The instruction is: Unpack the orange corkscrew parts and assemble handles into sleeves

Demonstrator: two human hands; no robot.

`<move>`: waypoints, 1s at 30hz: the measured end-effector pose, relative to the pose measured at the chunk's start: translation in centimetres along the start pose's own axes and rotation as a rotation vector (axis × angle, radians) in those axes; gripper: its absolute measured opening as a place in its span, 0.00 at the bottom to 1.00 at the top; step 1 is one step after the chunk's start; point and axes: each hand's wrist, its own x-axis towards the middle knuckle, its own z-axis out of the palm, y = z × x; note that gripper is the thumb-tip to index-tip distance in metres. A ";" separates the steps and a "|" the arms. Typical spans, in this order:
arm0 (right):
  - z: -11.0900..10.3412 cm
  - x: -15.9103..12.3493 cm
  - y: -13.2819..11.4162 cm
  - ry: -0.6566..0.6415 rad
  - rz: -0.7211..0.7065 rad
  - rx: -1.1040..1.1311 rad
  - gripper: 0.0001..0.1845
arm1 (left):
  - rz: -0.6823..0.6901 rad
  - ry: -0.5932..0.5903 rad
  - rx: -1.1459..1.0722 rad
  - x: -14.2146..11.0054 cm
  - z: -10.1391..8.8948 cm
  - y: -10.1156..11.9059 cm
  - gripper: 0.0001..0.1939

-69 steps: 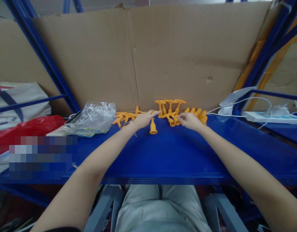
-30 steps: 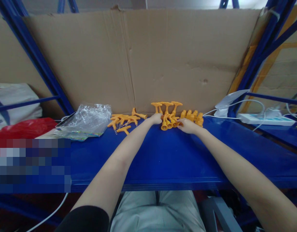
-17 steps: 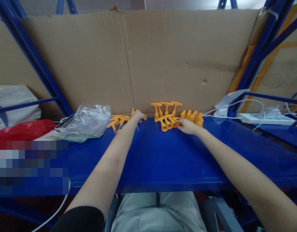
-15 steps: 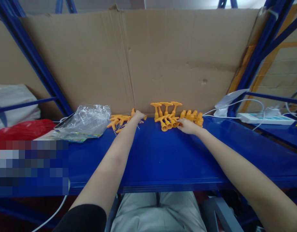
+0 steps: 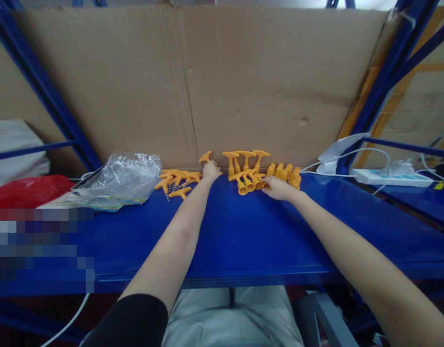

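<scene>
Yellow plastic corkscrews are spread along the back of the blue shelf. My left hand (image 5: 210, 171) is closed round an upright corkscrew (image 5: 206, 156), its T-shaped handle rising above my fingers. Left of it lies a pile of T-handled screws (image 5: 176, 178) with bare metal spirals. My right hand (image 5: 276, 188) is closed on the end corkscrew (image 5: 266, 185) of a lying row (image 5: 249, 185), whose bell-shaped ends face me. Behind that row, several more corkscrews (image 5: 246, 158) stand upright. Yellow hollow bodies (image 5: 285, 171) stand just beyond my right hand.
A clear plastic bag (image 5: 124, 176) and a red bag (image 5: 33, 190) lie on the left. To the right are a white power strip (image 5: 391, 177) and cables. Cardboard (image 5: 272, 77) closes off the back, between blue rack posts (image 5: 391, 72).
My left hand has shifted slightly right and away from the pile, and the corkscrew in it now stands upright. The right hand stays at the lying row. The view has shifted a little.
</scene>
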 end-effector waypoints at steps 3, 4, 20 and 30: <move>0.0 0.0 -0.1 -0.013 0.009 -0.007 0.19 | 0.068 0.052 -0.006 -0.6 -0.3 1.0 0.15; 0.0 0.0 -0.1 -0.016 0.013 -0.009 0.19 | 0.093 0.046 0.003 -0.8 -0.3 1.4 0.15; 0.7 0.2 0.4 0.021 0.017 -0.022 0.20 | 0.080 -0.038 0.178 -2.1 -1.9 2.7 0.20; 0.2 0.1 0.1 0.020 -0.008 -0.029 0.17 | 0.100 -0.053 0.166 -1.9 -2.0 2.3 0.23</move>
